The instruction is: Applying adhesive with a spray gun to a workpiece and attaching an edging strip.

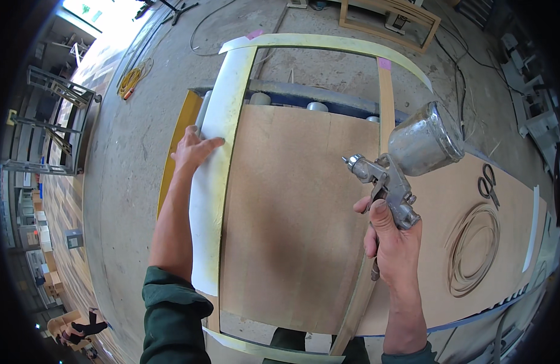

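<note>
- Right hand (396,246) clenched round spray gun (407,167) grip, above board (292,230) right half.
- Left hand (192,151) flat, released, pressing white frame (216,158) strip at board's left edge.
- Scissors (488,185) near right edge.

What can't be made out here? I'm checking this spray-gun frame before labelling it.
Head view only:
- Spray gun trigger: covered by the right hand.
- Wooden frame near rail: cut off by the lower edge.
- Frame's right side rail, lower part: behind the right hand and forearm.
- Rollers under the brown board: mostly hidden by the board.
- Surface under the left hand: covered by the palm.
</note>
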`<state>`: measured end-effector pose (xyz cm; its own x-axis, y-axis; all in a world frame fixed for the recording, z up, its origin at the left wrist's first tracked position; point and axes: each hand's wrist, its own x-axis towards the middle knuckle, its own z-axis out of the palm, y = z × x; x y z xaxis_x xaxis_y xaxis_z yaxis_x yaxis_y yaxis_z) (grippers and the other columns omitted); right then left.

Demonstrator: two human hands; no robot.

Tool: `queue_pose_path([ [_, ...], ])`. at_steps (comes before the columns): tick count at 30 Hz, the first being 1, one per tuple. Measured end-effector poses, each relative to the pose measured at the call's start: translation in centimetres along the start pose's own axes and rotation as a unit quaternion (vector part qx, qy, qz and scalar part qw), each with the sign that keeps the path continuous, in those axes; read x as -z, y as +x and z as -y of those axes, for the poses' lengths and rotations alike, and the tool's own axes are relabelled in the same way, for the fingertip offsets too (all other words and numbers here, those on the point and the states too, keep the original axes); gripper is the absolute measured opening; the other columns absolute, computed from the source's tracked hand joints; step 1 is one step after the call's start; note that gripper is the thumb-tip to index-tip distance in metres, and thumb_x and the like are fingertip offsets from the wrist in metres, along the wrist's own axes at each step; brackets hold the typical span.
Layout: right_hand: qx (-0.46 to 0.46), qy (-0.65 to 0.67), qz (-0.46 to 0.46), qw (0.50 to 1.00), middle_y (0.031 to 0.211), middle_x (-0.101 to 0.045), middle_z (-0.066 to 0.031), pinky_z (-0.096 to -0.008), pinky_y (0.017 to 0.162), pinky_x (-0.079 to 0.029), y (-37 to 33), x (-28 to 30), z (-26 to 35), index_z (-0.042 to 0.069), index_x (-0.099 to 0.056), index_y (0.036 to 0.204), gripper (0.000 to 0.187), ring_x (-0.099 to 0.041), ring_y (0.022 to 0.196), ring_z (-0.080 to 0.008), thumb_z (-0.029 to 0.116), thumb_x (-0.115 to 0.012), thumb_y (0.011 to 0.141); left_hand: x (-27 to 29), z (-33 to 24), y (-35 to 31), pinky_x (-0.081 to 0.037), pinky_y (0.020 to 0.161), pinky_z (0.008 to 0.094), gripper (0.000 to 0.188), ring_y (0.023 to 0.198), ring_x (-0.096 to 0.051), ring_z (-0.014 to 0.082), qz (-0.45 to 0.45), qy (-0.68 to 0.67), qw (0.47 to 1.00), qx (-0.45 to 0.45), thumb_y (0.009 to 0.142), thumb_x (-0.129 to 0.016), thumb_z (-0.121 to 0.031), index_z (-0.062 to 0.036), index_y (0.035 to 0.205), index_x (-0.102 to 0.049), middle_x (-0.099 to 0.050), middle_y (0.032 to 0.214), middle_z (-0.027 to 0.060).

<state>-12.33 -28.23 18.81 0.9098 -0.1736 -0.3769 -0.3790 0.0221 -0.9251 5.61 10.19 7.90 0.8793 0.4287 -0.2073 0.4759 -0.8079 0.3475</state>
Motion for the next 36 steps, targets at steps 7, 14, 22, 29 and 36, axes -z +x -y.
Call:
queue_pose_path([
  [7, 0.052, -0.019, -0.028, 0.998, 0.091, -0.07, -0.0056, -0.024, 0.042, -0.033, 2.5, -1.3, 2.3, 0.002, -0.066, 0.093, 0.049, -0.046, 0.047, -0.0047, 0.05, -0.064, 0.101, 0.9, -0.7, -0.7, -0.027, 0.117, 0.0552, 0.094, 0.13, -0.058, 0.033, 0.039, 0.01, 0.999, 0.006, 0.064, -0.085, -0.048, -0.0088, 0.144, -0.056, -0.067, 0.132, 0.0166],
  [14, 0.115, 0.008, -0.044, 0.992, 0.082, -0.062, -0.0019, -0.0244, 0.04, -0.032, 7.5, -2.1, 5.7, 0.003, -0.064, 0.092, 0.051, -0.044, 0.045, -0.0048, 0.053, -0.068, 0.097, 1.2, -1.6, -0.6, -0.031, 0.117, 0.0531, 0.088, 0.128, -0.061, 0.0336, 0.05, 0.021, 0.998, 0.015, 0.063, -0.087, -0.046, -0.011, 0.141, -0.063, -0.068, 0.131, 0.0168],
  [22, 0.049, 0.004, -0.018, 0.999, 0.081, -0.062, -0.0018, -0.0238, 0.041, -0.033, 5.1, -1.2, 4.3, 0.003, -0.065, 0.096, 0.049, -0.043, 0.045, -0.0039, 0.052, -0.069, 0.097, 1.0, -1.7, -0.5, -0.039, 0.112, 0.0484, 0.087, 0.122, -0.065, 0.032, 0.04, 0.036, 0.998, 0.025, 0.062, -0.088, -0.044, -0.0098, 0.138, -0.065, -0.069, 0.13, 0.0174],
  [29, 0.001, 0.003, 0.027, 1.0, 0.082, -0.064, -0.0023, -0.0221, 0.041, -0.033, -1.6, 1.1, 2.5, 0.001, -0.068, 0.119, 0.055, -0.043, 0.046, -0.0032, 0.052, -0.07, 0.096, 0.9, -1.4, 0.0, -0.05, 0.103, 0.0421, 0.086, 0.114, -0.069, 0.0309, 0.028, 0.02, 0.999, 0.012, 0.062, -0.089, -0.041, -0.0074, 0.137, -0.066, -0.07, 0.126, 0.0191],
  [36, 0.022, 0.023, 0.021, 0.999, 0.083, -0.064, -0.002, -0.0204, 0.041, -0.031, 0.8, 1.5, 2.9, 0.002, -0.066, 0.126, 0.057, -0.043, 0.046, -0.002, 0.05, -0.07, 0.096, 0.2, -0.8, 1.0, -0.052, 0.101, 0.0421, 0.086, 0.113, -0.07, 0.032, 0.033, 0.011, 0.999, -0.002, 0.063, -0.091, -0.036, -0.0024, 0.137, -0.065, -0.069, 0.126, 0.0212],
])
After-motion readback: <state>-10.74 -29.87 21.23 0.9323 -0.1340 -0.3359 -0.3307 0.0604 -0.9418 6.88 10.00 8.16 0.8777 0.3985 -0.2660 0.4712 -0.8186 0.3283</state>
